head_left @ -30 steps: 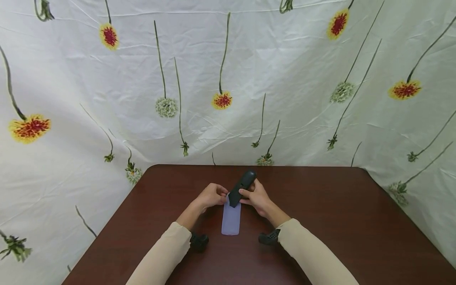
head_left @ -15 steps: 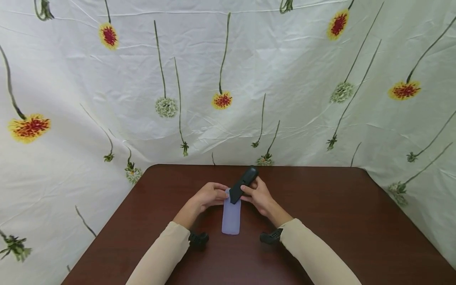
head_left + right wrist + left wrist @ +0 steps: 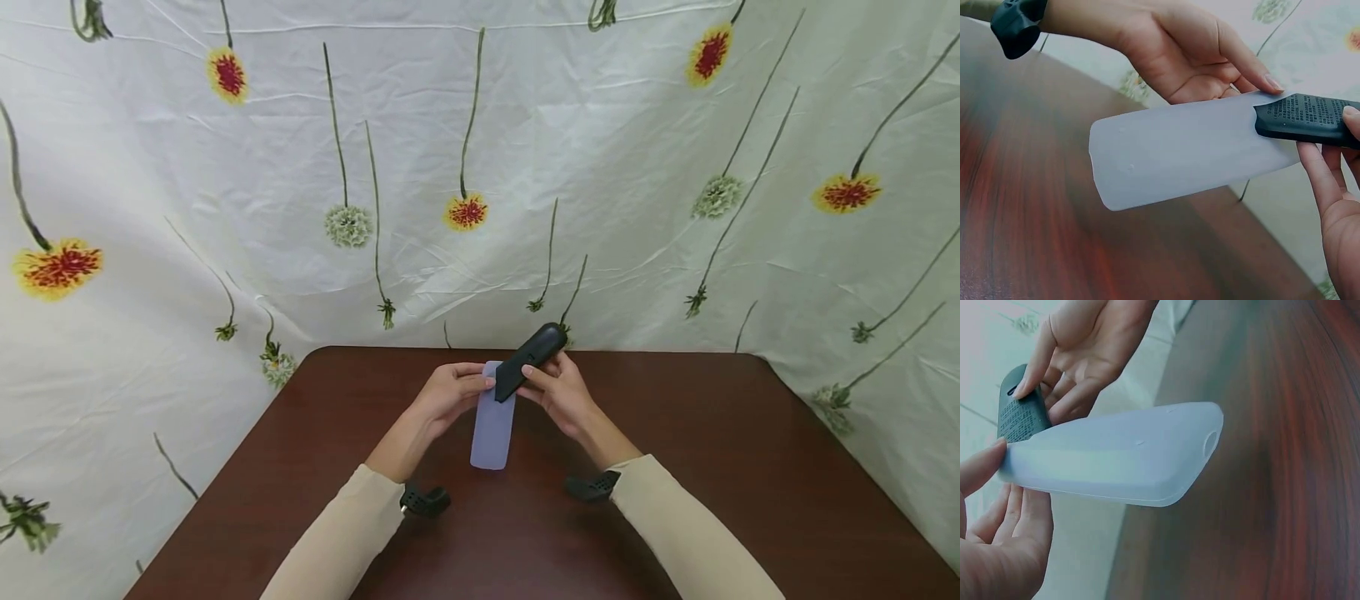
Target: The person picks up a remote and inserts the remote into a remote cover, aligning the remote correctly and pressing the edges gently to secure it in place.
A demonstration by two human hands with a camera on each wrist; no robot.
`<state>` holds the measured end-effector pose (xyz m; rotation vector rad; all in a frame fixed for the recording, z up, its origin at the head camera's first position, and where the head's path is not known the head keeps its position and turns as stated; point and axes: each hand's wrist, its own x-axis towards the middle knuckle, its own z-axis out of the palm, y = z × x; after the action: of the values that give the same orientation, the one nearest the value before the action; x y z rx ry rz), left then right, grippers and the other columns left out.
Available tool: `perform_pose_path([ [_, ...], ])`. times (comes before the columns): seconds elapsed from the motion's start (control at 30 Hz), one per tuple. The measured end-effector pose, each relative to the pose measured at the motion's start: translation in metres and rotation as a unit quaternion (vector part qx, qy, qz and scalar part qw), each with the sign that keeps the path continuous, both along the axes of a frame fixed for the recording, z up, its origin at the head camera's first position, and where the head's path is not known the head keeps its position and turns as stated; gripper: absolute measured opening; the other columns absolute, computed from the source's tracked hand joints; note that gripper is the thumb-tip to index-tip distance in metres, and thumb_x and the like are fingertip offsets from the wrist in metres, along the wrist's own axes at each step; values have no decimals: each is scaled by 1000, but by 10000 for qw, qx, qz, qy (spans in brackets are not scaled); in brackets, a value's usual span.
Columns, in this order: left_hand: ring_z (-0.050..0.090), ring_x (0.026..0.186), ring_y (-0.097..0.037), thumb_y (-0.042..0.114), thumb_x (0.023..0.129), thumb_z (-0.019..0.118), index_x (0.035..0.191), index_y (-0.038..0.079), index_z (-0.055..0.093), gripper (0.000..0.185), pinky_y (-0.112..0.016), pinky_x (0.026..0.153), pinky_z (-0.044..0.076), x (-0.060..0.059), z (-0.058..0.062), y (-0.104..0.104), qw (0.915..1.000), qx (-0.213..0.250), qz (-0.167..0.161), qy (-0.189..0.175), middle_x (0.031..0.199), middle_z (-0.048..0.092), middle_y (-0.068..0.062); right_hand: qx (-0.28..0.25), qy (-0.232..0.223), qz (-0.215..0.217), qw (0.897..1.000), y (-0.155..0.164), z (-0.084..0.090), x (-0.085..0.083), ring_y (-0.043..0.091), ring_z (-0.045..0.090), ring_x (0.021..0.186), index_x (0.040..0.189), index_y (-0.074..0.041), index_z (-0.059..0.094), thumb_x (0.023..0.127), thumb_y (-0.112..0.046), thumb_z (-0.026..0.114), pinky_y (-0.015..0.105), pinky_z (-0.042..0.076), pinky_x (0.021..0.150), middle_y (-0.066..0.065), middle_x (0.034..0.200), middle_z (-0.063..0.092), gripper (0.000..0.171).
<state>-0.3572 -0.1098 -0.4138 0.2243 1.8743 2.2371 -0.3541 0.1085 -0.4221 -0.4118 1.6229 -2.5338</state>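
The left hand (image 3: 448, 393) pinches the sleeve's (image 3: 492, 425) mouth; the right hand (image 3: 558, 392) grips the remote (image 3: 528, 360). Angled entry could jam or slip.

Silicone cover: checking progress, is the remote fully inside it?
No, only the tip of the remote meets the silicone cover.

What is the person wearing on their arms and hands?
Both arms are covered by long cream-coloured sleeves, the left sleeve and the right sleeve, reaching to the wrists. A small black device is strapped at each wrist: the left wrist device and the right wrist device. The hands are bare, with no gloves or rings visible.
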Motion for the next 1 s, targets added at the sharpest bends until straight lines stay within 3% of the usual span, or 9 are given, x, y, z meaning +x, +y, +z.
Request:
perform_pose_path([
  [0.23,70,101,-24,-1,94,74,134,-7,63,42,-35,85,58,11,23,9,9991,-22,105,421,120,70,-20,-156,240,-12,9996,9,21,6,27,66,116,150,-1,33,103,9,54,45,57,92,27,141,51,52],
  [0.63,73,93,-22,-1,95,73,128,-11,66,35,-40,85,60,19,41,17,9917,-100,68,1278,111,73,-17,34,541,-187,9984,14,51,15,27,68,113,154,-3,34,103,7,57,45,55,95,25,143,50,57],
  [0.8,72,89,-22,-3,94,73,122,-12,69,29,-40,83,60,24,49,19,9909,-39,97,1339,104,72,-13,-54,620,-376,9974,12,58,19,26,70,109,152,-3,40,101,7,60,45,57,92,24,138,54,55],
  [1.0,73,92,-24,-3,95,72,123,-11,69,30,-42,86,59,29,54,18,9890,-181,31,1467,110,71,-17,122,769,-488,9958,10,61,20,27,72,104,152,-2,42,101,6,62,44,58,90,25,133,57,56],
])
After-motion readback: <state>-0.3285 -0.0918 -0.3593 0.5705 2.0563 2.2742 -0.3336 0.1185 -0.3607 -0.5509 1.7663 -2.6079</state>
